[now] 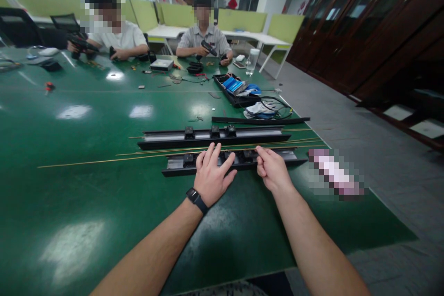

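A black channel rail [180, 172] with a silvery inner strip and several small black blocks lies on the green table. My left hand [212, 173], wearing a dark wristwatch, rests over its middle with fingers spread, covering part of the rail and blocks. Further right, my right hand [273, 166] pinches thumb and forefinger at the rail's far edge, around a thin brass-coloured rod [86, 163]. Most of the pinch is hidden. Just behind, a second black channel rail [166, 142] carries three black blocks, and more thin rods lie between the two rails.
A black strip [260, 120] lies behind the rails. Beyond it are a black tray [227, 88] of blue packs, cables and a clear cup [252, 61]. Two people [204, 37] sit across, holding dark power tools. A blurred pinkish object [335, 172] lies near the right table edge.
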Demonstrator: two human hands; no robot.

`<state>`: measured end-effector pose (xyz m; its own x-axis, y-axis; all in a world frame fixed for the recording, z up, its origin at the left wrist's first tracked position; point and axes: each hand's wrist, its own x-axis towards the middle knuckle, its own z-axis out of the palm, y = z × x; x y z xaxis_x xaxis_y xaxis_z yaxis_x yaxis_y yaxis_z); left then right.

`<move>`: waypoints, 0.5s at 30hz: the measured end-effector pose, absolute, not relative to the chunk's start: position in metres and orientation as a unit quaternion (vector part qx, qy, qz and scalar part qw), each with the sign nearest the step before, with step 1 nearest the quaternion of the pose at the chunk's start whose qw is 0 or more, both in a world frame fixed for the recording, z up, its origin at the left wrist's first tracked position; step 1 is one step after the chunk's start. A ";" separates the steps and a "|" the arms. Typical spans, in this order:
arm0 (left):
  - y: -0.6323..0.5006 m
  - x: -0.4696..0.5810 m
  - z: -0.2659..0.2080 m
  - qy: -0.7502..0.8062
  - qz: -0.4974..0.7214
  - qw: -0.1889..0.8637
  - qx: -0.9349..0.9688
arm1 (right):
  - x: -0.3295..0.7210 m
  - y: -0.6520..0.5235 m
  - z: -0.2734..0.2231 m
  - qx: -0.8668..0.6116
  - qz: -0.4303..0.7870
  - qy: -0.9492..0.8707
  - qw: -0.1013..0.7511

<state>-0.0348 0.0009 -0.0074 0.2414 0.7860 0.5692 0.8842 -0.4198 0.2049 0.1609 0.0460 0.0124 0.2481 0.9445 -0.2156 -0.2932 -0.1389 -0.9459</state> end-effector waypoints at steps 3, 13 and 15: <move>0.001 -0.035 -0.007 -0.532 -0.309 0.080 -0.784 | 0.161 0.046 0.012 -0.534 0.533 -0.304 0.581; 0.000 -0.035 -0.007 -0.533 -0.301 0.080 -0.786 | 0.161 0.046 0.011 -0.530 0.531 -0.308 0.585; 0.001 -0.035 -0.007 -0.535 -0.299 0.078 -0.787 | 0.161 0.046 0.011 -0.529 0.532 -0.309 0.585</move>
